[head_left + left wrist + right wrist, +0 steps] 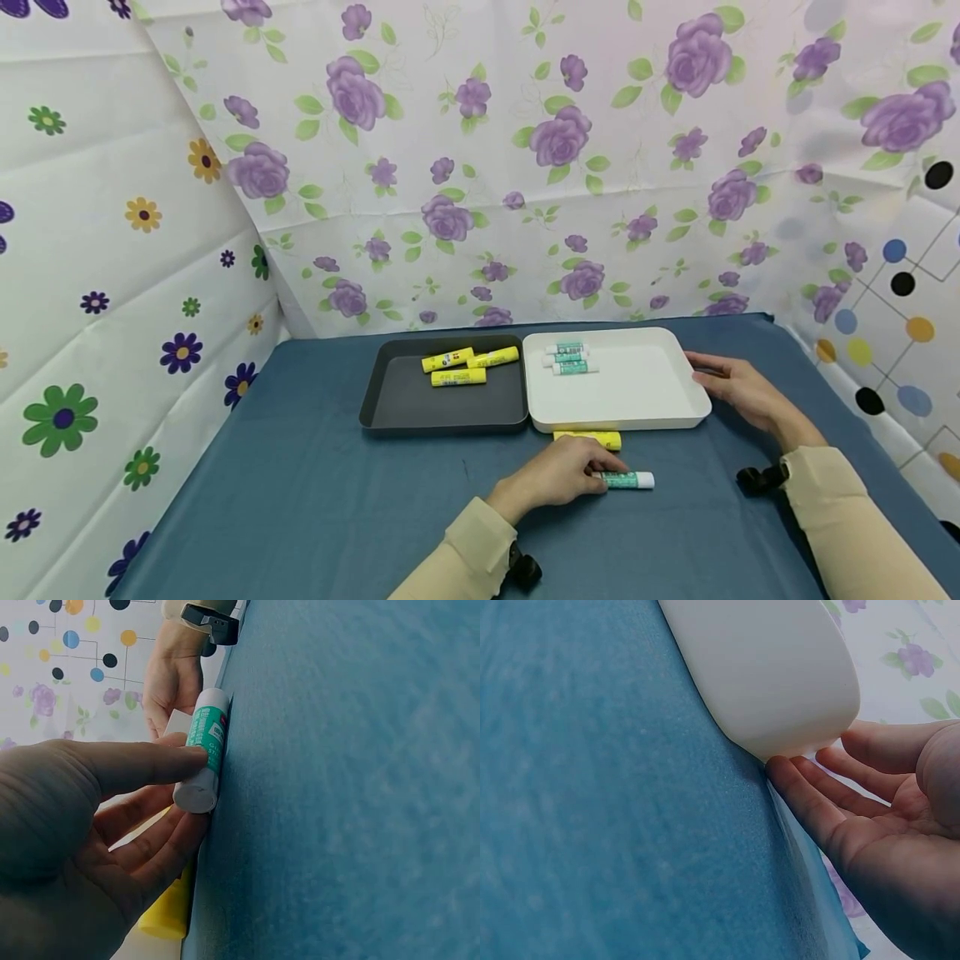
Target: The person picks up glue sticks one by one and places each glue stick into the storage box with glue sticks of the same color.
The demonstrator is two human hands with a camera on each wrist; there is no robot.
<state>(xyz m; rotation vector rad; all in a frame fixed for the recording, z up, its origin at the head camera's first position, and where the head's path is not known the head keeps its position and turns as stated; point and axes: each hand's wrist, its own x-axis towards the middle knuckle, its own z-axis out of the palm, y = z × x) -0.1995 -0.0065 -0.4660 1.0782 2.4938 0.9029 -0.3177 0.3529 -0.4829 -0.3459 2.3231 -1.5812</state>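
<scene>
My left hand (558, 473) pinches a green-and-white glue stick (628, 480) by its left end, low over the blue cloth. In the left wrist view the thumb lies across the glue stick's label (207, 735), with the fingers behind it. A yellow glue stick (607, 440) lies just beyond that hand, along the front edge of the white tray (630, 400). At the tray's right side, my right hand (742, 393) touches the rim with thumb and fingertips, its fingers (810, 799) fairly straight. Several green-and-white glue sticks (575, 367) lie in the white tray.
A dark grey tray (397, 400) stands against the white tray's left side and holds three yellow glue sticks (458, 377). Blue cloth (300, 500) covers the table. Flowered sheets (465, 150) hang behind and at the left; a dotted sheet (915, 333) hangs at the right.
</scene>
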